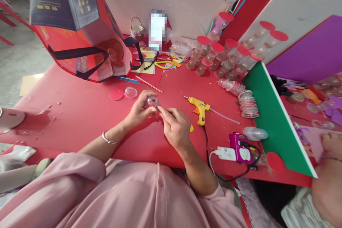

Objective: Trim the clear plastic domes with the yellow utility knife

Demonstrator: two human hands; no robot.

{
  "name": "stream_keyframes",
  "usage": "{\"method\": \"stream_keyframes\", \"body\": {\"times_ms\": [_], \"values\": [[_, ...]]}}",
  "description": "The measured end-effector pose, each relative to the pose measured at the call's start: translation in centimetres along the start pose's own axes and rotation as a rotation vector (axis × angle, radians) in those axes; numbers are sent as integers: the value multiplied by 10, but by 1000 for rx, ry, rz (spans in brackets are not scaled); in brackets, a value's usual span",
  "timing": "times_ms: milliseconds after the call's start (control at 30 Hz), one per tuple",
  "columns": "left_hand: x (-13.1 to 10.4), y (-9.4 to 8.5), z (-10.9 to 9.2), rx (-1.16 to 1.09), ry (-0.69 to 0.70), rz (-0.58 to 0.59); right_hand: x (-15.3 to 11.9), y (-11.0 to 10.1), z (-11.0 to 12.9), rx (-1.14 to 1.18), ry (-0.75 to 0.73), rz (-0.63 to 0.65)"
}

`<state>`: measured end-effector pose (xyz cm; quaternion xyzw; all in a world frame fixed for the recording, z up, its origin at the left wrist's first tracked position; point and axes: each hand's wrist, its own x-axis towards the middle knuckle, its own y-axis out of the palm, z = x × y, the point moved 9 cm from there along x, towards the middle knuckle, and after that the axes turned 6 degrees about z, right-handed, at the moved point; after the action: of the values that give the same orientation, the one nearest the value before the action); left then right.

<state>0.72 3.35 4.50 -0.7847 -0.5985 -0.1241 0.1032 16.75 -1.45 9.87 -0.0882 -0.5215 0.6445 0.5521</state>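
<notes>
My left hand (141, 109) is wrapped round a small clear plastic cup (152, 100), held just above the red table. A dark round spot, maybe a hole, shows on the cup's upturned end. My right hand (176, 127) is closed in a pinch with its fingertips against the cup's near right side; whatever they grip there is hidden. Left of my hands lie a clear domed lid (130, 92) and a red disc (117, 94). To the right rests a yellow glue gun (198, 108) with a glue stick out of its back. A yellow piece (191, 128) peeks out beside my right hand.
A large bag (88, 42) stands at the back left. Yellow-handled scissors (163, 65) and a lit phone (157, 30) are at the back. Cup assemblies with red discs (217, 47) crowd the back right, before a green divider (278, 114). A purple power socket (241, 148) trails cables.
</notes>
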Motion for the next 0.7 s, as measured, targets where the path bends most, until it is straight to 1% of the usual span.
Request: {"method": "stream_keyframes", "body": {"times_ms": [200,333,700], "values": [[2,0,0,-32,56,-2,-1,1,0,3,5,1],[3,0,-1,-14,58,2,-1,0,0,11,-7,-19],[3,0,-3,8,80,-2,-1,1,0,6,0,-6]]}}
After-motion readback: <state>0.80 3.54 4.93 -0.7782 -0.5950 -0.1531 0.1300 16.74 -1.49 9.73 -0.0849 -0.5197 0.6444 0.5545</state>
